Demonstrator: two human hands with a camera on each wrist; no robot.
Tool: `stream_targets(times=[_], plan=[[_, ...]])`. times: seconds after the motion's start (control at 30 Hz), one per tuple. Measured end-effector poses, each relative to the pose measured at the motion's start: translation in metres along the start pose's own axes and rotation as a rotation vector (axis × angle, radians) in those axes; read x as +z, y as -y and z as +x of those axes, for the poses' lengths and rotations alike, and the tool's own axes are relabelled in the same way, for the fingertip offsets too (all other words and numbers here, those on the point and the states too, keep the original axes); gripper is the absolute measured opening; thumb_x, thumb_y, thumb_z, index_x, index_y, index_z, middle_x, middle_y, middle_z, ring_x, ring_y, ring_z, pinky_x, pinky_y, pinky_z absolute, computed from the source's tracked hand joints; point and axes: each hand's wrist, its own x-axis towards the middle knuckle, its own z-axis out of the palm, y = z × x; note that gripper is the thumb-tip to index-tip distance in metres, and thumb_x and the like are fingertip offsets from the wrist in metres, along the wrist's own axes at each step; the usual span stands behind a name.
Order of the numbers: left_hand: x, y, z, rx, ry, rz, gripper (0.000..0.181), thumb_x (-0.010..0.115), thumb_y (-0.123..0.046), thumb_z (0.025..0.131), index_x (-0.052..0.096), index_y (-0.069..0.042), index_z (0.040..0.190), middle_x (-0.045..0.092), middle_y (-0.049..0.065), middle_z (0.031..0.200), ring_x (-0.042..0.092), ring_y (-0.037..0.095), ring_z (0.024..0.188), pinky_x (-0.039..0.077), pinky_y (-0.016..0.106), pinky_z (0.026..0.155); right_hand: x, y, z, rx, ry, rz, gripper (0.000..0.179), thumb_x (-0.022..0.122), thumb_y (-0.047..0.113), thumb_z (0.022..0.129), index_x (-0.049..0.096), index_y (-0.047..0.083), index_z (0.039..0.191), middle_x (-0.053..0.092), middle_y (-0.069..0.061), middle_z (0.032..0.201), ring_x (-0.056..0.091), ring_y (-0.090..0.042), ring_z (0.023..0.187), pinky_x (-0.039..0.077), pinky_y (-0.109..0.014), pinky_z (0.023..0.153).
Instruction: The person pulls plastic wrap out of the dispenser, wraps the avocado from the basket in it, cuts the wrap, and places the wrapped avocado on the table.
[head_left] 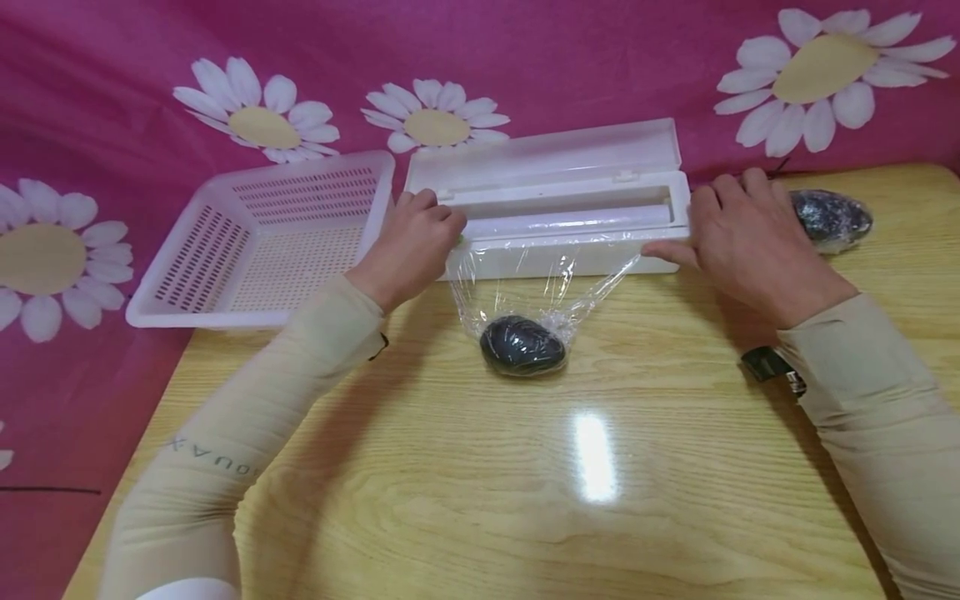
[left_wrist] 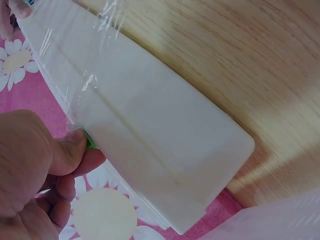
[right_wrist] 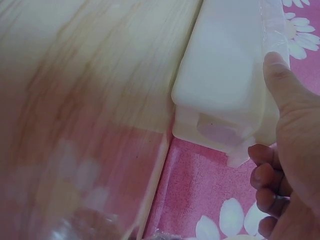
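Note:
A white cling film dispenser box (head_left: 555, 260) lies across the table with its lid (head_left: 540, 154) raised and a film roll (head_left: 570, 221) inside. My left hand (head_left: 416, 242) pinches a small green slide cutter (left_wrist: 89, 140) at the box's left front edge. At the other end, my right hand (head_left: 765, 237) grips the box, its thumb (right_wrist: 280, 75) along the front edge and its fingers curled by the end. Clear cling film (head_left: 517, 292) stretches from the box to a smooth, dark oval object (head_left: 522, 345) and covers it; its exact kind is unclear.
Left of the box stands a white perforated basket (head_left: 255, 321). Another dark oval object (head_left: 834, 218), wrapped in shiny film, lies beyond my right hand, partly hidden. Behind the wooden table (head_left: 465, 500) hangs a pink flowered cloth (head_left: 562, 58).

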Motion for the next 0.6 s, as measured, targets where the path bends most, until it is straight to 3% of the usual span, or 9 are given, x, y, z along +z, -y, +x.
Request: stream_targets(times=[0.6], plan=[[-0.0024,-0.0071,0.0081,0.035,0.009,-0.014,0.012,0.058,-0.003,0.1,0.068,0.0,0.103,0.078,0.018,0.105,0.056,0.034,0.094,0.042,0.045,0.086,-0.0008,0.0006,-0.0001,0.022,0.022,0.017,0.062,0.073,0.049,0.093,0.044,-0.003,0.075,0.049,-0.022,0.076,0.04,-0.039,0.08,0.029,-0.046,0.067]])
